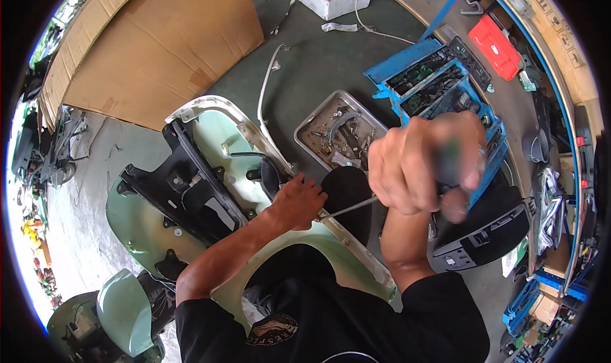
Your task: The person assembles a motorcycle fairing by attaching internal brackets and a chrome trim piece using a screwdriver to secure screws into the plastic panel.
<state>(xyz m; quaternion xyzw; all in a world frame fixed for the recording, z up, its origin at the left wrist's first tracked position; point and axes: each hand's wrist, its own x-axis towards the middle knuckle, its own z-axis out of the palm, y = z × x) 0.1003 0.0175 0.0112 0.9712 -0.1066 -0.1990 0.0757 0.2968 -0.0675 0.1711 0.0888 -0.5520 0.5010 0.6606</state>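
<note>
Holding a thin metal rod (pixel 349 208) at a slant, the right hand (pixel 422 166) is up close to the camera, fingers curled tight in a fist (part of it's blurred, so no clue what the handle end looks like). The rod comes out of the left side of that fist and slopes down toward the left hand (pixel 297 203). Its far end sits just by those fingers, at the edge of a pale green panel (pixel 213 131).

The left hand is lying palm down over that edge with its fingers bent; can't tell if it's pinching the rod tip or just resting there. Left of it there's a black plastic frame (pixel 191 185) lying on the green stuff.

Right between the two hands, underneath the rod, is a black rounded piece (pixel 349 186). Past the hands is a metal tray (pixel 317 112) full of small bits (bolts and clips by the look of it). Beyond the right hand there's an open blue toolbox (pixel 396 61), and way past the left hand a big cardboard box (pixel 165 51).
</note>
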